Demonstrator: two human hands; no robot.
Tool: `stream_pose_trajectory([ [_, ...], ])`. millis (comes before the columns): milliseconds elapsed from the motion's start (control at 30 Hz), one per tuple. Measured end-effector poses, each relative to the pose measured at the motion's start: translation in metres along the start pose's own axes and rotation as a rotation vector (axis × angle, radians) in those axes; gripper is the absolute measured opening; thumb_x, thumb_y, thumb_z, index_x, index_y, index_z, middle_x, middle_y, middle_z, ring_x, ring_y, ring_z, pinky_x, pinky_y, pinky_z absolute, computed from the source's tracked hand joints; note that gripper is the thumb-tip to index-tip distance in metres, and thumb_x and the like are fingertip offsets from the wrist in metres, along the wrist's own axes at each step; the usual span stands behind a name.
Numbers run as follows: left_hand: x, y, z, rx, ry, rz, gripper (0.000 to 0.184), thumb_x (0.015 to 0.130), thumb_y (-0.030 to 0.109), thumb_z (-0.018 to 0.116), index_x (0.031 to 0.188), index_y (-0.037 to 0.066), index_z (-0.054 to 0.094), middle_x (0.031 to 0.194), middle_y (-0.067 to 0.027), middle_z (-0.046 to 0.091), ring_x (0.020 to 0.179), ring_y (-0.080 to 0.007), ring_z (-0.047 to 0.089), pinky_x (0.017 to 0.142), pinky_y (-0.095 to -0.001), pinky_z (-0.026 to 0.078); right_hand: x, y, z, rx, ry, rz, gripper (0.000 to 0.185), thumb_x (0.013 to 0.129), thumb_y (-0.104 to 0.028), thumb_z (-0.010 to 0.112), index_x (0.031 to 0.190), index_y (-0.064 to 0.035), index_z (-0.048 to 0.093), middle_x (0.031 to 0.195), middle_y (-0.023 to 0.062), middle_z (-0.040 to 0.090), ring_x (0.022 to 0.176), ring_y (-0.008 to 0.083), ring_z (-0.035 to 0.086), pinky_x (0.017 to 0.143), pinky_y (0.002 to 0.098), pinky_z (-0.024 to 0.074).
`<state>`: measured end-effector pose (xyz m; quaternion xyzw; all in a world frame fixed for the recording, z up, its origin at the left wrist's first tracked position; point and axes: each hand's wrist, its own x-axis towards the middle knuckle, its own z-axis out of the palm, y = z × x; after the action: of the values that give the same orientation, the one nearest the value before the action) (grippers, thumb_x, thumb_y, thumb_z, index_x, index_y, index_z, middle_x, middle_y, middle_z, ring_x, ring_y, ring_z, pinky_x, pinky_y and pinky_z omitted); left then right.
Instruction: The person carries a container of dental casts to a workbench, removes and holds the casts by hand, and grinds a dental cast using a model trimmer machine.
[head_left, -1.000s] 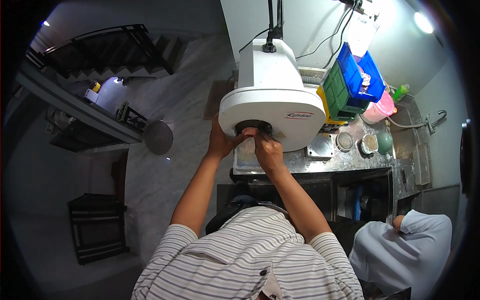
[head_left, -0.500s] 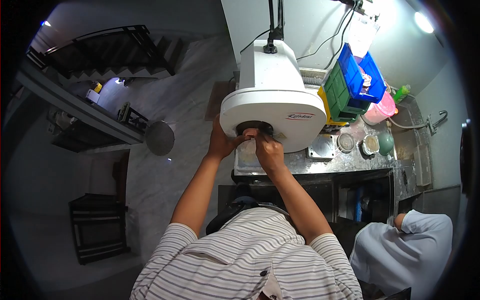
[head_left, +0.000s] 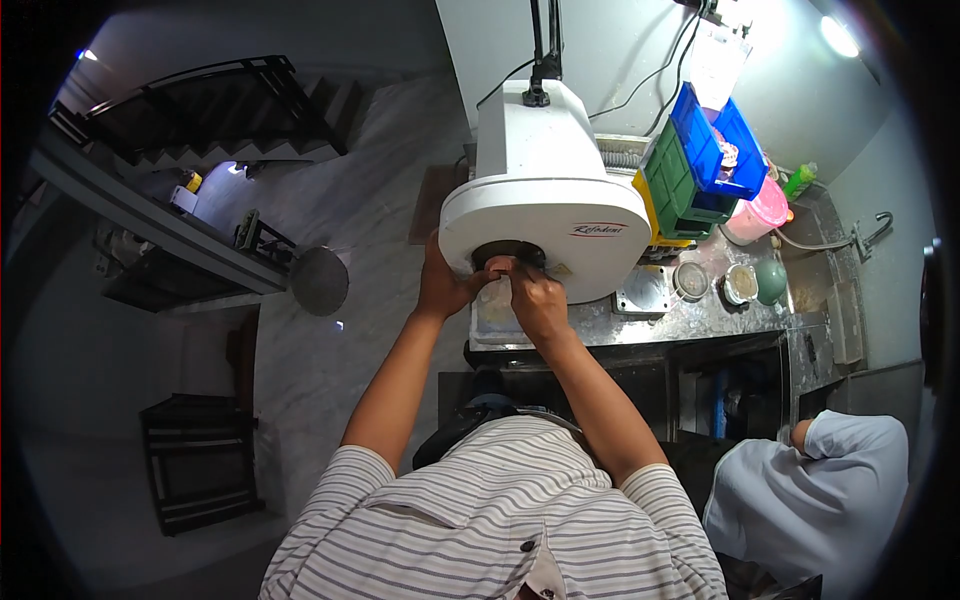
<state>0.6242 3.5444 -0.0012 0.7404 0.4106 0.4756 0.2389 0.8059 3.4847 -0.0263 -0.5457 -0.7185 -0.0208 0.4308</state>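
From the head view, I see the left hand (head_left: 447,288) and right hand (head_left: 537,300) curled at a small pinkish piece (head_left: 499,264) before the white bench machine's dark opening (head_left: 508,247); how firmly fingers grip, I can't tell.

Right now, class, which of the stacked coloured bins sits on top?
The blue bin: it sits above the green bin, while the yellow bin is lowest.

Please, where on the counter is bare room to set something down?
The counter looks bare along its front edge, in front of the metal plate, round dish and green bowl. Behind them it is crowded with stacked bins and a pink bucket.
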Motion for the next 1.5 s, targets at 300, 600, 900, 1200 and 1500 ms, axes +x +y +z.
stream_pose_trajectory([
  [300,0.002,0.006,-0.008,0.029,-0.068,-0.057,0.105,0.061,0.048,0.099,0.14,0.002,0.047,0.133,-0.0195,0.056,0.13,-0.0377,0.054,0.108,-0.0484,0.046,0.001,-0.006,-0.011,-0.163,0.058,-0.091,0.013,0.089,-0.006,0.068,0.102,-0.0031,0.072,0.088,0.0085,0.071,0.072,0.0231,0.072,0.063,0.0342,0.0599],
  [600,0.004,0.01,-0.005,0.011,-0.05,-0.024,0.099,0.065,0.048,0.097,0.137,0.001,0.05,0.131,-0.0197,0.056,0.125,-0.0381,0.056,0.104,-0.0477,0.048,0.004,-0.01,-0.013,-0.055,0.045,-0.026,0.014,0.087,-0.002,0.066,0.101,-0.0005,0.071,0.091,0.0138,0.072,0.07,0.0282,0.072,0.061,0.0365,0.0598],
  [900,0.003,0.012,-0.001,0.027,0.009,0.037,0.097,0.067,0.048,0.096,0.137,0.0,0.05,0.129,-0.0201,0.056,0.121,-0.0379,0.058,0.102,-0.0479,0.049,0.006,-0.013,-0.016,-0.02,0.041,0.003,0.009,0.091,-0.005,0.069,0.099,-0.0011,0.073,0.09,0.0144,0.074,0.071,0.0294,0.073,0.063,0.0371,0.0605],
  [1200,0.002,0.009,0.002,0.007,0.004,0.019,0.098,0.068,0.046,0.096,0.139,0.0,0.047,0.13,-0.0202,0.057,0.121,-0.0362,0.06,0.101,-0.0465,0.05,0.002,-0.005,-0.009,-0.099,-0.006,-0.007,0.016,0.086,-0.001,0.066,0.101,-0.004,0.071,0.089,0.0095,0.071,0.074,0.0265,0.072,0.063,0.0372,0.0606],
  [1500,0.001,0.005,0.003,0.009,0.0,-0.002,0.097,0.068,0.043,0.097,0.139,0.0,0.047,0.129,-0.0193,0.059,0.118,-0.0358,0.064,0.098,-0.0451,0.053,0.002,-0.007,-0.009,-0.061,0.027,0.016,0.015,0.087,0.0,0.067,0.1,-0.0042,0.071,0.091,0.0108,0.073,0.073,0.0274,0.073,0.062,0.0374,0.0605],
])
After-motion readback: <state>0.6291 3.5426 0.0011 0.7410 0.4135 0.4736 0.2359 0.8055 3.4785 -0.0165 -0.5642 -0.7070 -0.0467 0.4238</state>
